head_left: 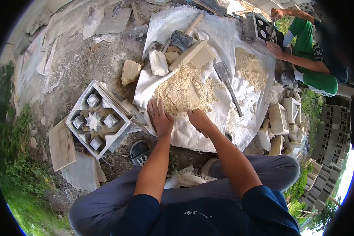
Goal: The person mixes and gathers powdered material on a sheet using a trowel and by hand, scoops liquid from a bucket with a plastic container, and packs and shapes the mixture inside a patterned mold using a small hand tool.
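In the head view, the work appears to be partway through: much pale material has been reduced to loose crumbs (202,84), heaped on a white sheet (200,139), and what looks like a flat pale slab (183,98) is half buried among them. A second crumb heap (251,70) is spread farther right on the sheet. Whole pieces are left unbroken: a long pale block (193,55) is set behind the main heap, with an upright pale chunk (158,63) beside it and a rough lump (130,72) just off the sheet's left edge. How much remains to be done cannot be judged beyond this.

The left hand (160,117) is laid palm down at the near left edge of the heap, its fingers stretched out and only slightly apart; nothing is seen gripped by it. The right hand (200,121) is held at the heap's near edge, beside the slab, with its fingers curled together into a fist. Something slim seems to be clamped there, but it is mostly covered by the hand and cannot be identified. A mallet (181,40) behind the block and a flat metal tool (222,72) right of the heap are left unheld.
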